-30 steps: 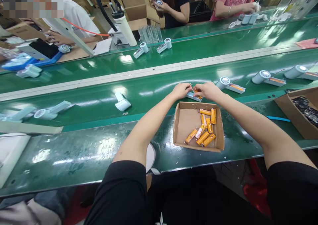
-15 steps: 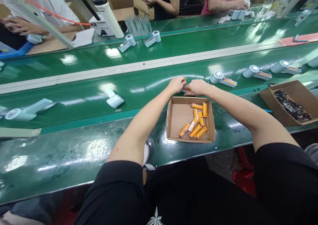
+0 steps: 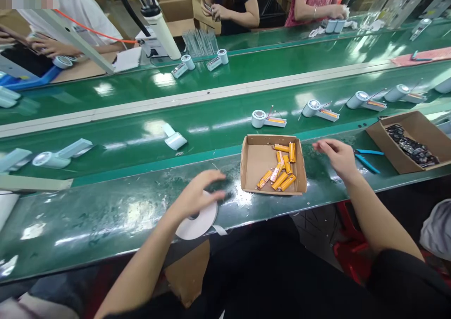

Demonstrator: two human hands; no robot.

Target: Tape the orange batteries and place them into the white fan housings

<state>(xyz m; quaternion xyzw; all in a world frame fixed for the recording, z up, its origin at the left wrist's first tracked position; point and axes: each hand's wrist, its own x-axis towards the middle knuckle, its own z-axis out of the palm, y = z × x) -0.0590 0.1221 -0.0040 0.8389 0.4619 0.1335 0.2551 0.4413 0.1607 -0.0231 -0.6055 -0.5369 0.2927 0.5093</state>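
Note:
My left hand (image 3: 200, 192) hovers above a roll of white tape (image 3: 199, 222) at the bench's front edge, its thumb and fingers apart and nothing between them. On the right, my right hand (image 3: 338, 157) is over the bench beside blue-handled pliers (image 3: 368, 159), fingers loosely curled; no object shows in it. Between the hands sits an open cardboard box (image 3: 255, 168) with several orange-wrapped battery cells (image 3: 280, 182). Just beyond the box, a pale blue housing (image 3: 260, 118) with a round head lies on the green belt, an orange cell and thin wires in its handle.
More pale blue housings (image 3: 313, 107) lie along the belt (image 3: 218, 136) on both sides. A cardboard box of small dark parts (image 3: 410, 145) stands at the right. Across the line, co-workers (image 3: 243, 9) handle parts near clear tubes (image 3: 200, 42).
Both hands have left the housing beyond the box, which now lies uncovered on the belt. My left hand came back toward the tape roll; my right moved right, near the pliers.

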